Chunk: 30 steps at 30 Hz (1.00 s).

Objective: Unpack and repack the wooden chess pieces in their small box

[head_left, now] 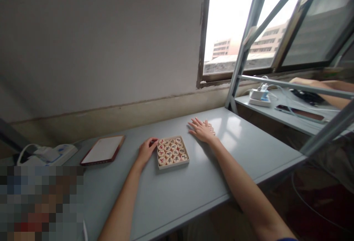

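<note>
Two hands: apart, nothing clamped, you're working on the grey table (177, 193).
Far left: white power strip (47, 155), then a red-edged tablet (102, 150).
Left hand (145, 151): your fingers (151, 143) touch the tray's left side.
Centre: wooden tray (173, 167), packed with xiangqi pieces (170, 151), on the table.
Right hand (202, 130): flat on the table, just right of the tray.

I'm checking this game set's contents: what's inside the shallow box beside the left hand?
The shallow wooden box holds round wooden Chinese chess pieces with red and black characters, packed closely in rows. They hide the box's floor, so whether another layer lies beneath cannot be seen.
</note>
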Available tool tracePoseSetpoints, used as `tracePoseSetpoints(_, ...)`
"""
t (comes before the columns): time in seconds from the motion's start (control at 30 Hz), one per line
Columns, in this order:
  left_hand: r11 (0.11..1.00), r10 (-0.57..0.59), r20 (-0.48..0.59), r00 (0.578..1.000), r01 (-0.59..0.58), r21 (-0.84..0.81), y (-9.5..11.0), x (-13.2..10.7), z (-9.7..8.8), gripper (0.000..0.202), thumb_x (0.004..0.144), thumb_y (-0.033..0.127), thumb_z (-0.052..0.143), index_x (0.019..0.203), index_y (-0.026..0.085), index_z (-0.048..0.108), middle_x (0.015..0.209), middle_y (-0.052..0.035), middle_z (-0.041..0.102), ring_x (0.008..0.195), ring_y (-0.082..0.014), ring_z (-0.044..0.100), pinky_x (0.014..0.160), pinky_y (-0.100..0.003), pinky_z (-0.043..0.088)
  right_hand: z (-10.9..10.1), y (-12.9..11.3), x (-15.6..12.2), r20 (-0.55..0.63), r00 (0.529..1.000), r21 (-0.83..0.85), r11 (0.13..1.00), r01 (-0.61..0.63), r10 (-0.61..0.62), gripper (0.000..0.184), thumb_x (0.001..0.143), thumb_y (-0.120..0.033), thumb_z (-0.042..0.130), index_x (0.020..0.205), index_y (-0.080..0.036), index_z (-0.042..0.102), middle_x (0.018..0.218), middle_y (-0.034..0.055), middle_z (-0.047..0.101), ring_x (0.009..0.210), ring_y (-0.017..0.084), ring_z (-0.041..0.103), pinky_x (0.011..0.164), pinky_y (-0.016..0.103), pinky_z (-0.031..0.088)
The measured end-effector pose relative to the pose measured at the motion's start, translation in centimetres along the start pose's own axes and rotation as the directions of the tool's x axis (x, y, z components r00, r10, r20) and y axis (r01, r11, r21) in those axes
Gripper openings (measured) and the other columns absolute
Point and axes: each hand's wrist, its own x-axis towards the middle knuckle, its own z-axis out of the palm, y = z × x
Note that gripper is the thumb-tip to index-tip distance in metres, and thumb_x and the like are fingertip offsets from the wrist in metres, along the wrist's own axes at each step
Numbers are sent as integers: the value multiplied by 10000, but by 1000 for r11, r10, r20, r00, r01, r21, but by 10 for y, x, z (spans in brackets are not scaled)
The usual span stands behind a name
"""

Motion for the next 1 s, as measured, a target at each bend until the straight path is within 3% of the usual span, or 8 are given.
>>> tracePoseSetpoints(0.17,1000,-4,-11,1000,4,-15,3,-2,0,317,710,421,493,853,168,620,909,-63,656,852,-189,586,800,-300,443,0,13,-1,40,996,-54,995,-79,81,455,879,-445,259,1283,-277,382,1435,31,173,1316,277,36,968,631,102)
tracePoseSetpoints(0.27,1000,-11,-19,1000,10,-20,3,-2,0,322,708,422,492,856,166,619,910,-66,655,850,-192,586,802,-308,442,-3,10,0,0,1000,-69,997,-31,31,519,864,-485,272,1336,-269,289,1443,20,129,1318,260,-19,984,614,82)
tracePoseSetpoints(0.37,1000,-7,-19,1000,7,-22,4,-2,0,323,710,418,488,853,159,618,907,-72,654,848,-191,585,804,-311,439,-2,6,2,-20,999,-59,998,26,-27,526,862,-496,279,1337,-269,283,1433,30,174,1320,249,19,992,600,79)
tracePoseSetpoints(0.53,1000,-4,-42,999,3,-21,6,-2,0,291,707,391,486,825,164,624,890,-67,660,837,-183,588,791,-298,443,1,14,1,71,997,9,1000,-24,23,465,872,-465,287,1276,-263,394,1402,60,269,1291,247,199,991,531,202)
tracePoseSetpoints(0.7,1000,-1,-24,1000,1,9,4,-1,0,271,728,371,477,834,175,632,896,-57,662,825,-177,589,780,-286,443,-6,26,-6,66,996,-4,998,-60,60,412,874,-423,320,1229,-260,450,1385,57,307,1288,262,197,969,534,240)
tracePoseSetpoints(0.83,999,1,-30,1000,0,38,3,0,1,263,747,352,468,847,171,630,892,-53,660,801,-168,587,761,-272,442,-22,0,-3,-49,998,71,997,32,-29,377,855,-391,400,1207,-274,466,1321,61,390,1242,262,278,968,503,259)
tracePoseSetpoints(0.9,999,-6,-33,999,7,51,3,0,1,257,751,344,468,846,170,631,889,-52,660,798,-166,586,751,-265,440,-30,-26,-1,-111,982,179,969,173,-155,394,843,-363,439,1229,-280,438,1279,57,416,1184,231,347,959,437,302)
tracePoseSetpoints(1.0,998,-12,-38,999,14,59,3,1,1,258,755,346,472,853,170,633,885,-51,660,794,-163,585,746,-260,438,-37,-65,-1,-55,905,366,835,411,-421,397,800,-283,520,1193,-301,471,1155,32,482,1076,183,418,917,349,359)
